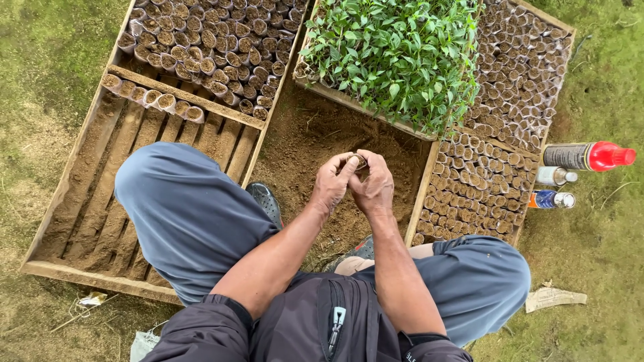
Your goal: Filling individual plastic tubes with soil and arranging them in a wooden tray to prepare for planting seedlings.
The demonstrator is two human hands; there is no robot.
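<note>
Right in the middle of the frame, the left hand (332,182) and the right hand (373,186) are pressed close together, fingers curled tight around a little soil pot (360,161), so both can pinch it and keep the dirt from spilling over the loose soil pile (322,144) below. At the upper middle sits a tray of green seedlings (396,50), with filled pots (490,181) packed in the wooden crate (424,194) at right, near at hand. Bottles (587,155) lie on the grass at far right.
</note>
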